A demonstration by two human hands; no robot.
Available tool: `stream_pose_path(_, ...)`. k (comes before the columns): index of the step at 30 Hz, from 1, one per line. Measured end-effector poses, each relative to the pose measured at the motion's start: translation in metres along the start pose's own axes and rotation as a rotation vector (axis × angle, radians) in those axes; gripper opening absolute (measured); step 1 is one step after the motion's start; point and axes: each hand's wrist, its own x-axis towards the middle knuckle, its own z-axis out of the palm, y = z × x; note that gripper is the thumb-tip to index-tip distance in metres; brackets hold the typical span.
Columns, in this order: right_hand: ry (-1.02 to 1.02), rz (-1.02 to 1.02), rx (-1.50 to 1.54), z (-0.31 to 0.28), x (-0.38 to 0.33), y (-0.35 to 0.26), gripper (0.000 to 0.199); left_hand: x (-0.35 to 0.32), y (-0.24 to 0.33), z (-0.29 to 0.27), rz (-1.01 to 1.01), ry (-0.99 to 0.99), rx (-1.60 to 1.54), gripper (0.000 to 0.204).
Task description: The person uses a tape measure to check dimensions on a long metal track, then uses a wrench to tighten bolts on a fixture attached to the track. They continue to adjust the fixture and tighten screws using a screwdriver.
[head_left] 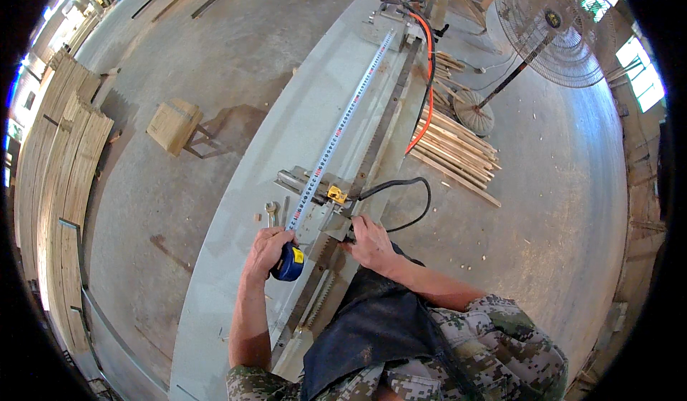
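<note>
your left hand (266, 250) grips blue tape measure (290, 263) | right hand (368, 242) closed on black cable (401, 186) just right of it | wrench (270, 213) just above-left

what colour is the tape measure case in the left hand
Blue with a yellow patch; the left hand grips the tape measure case, seen in the head view.

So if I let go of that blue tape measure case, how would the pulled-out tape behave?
The tape looks like thin metal lying flat on the long bench, so it would probably snap back. The left hand grips the case; lifted, the blade likely buckles.
</note>
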Motion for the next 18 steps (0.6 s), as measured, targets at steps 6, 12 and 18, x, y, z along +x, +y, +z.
stream_pose_path(6, 0.038, -0.022, -0.019, 0.008, 0.000, 0.007, 0.058, -0.006, -0.002, 0.006, 0.109, 0.050, -0.044, 0.027)
stream_pose_path(12, 0.071, -0.029, -0.032, 0.009, -0.001, 0.004, 0.056, -0.039, -0.052, -0.017, 0.180, 0.141, -0.526, 0.021)
stream_pose_path(18, 0.065, -0.007, -0.046, 0.011, -0.002, 0.007, 0.055, -0.095, -0.091, -0.053, 0.248, 0.359, -0.829, 0.021)
